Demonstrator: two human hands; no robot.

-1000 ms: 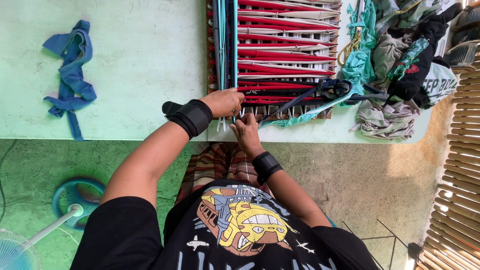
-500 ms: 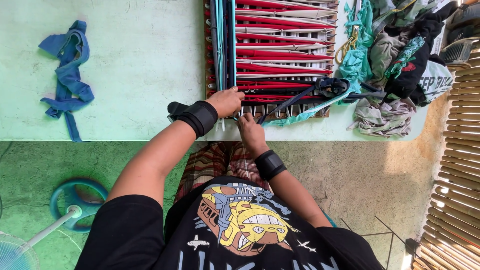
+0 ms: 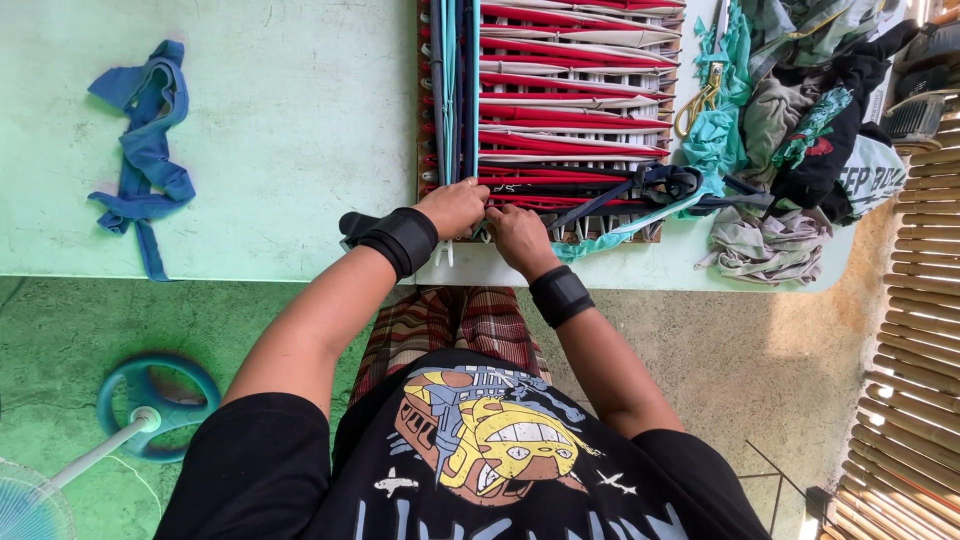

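A weaving frame (image 3: 560, 110) strung with red, white and dark cloth strips lies on the pale green table (image 3: 280, 130). My left hand (image 3: 455, 207), with a black wrist band, pinches a cloth strip at the frame's near left corner. My right hand (image 3: 518, 238), also with a black wrist band, presses its fingers on the strips right beside it. The two hands touch. A dark strip with a knot (image 3: 660, 185) runs across the frame's near edge to the right.
A blue strip of cloth (image 3: 140, 160) lies at the table's left. A heap of clothes (image 3: 810, 130) and yellow-handled scissors (image 3: 700, 100) sit at the right. A teal standing fan (image 3: 120, 420) is on the floor at the left; bamboo slats (image 3: 910, 380) at the right.
Both hands have shifted slightly along the frame's near edge and drawn closer together; the rest stays put.
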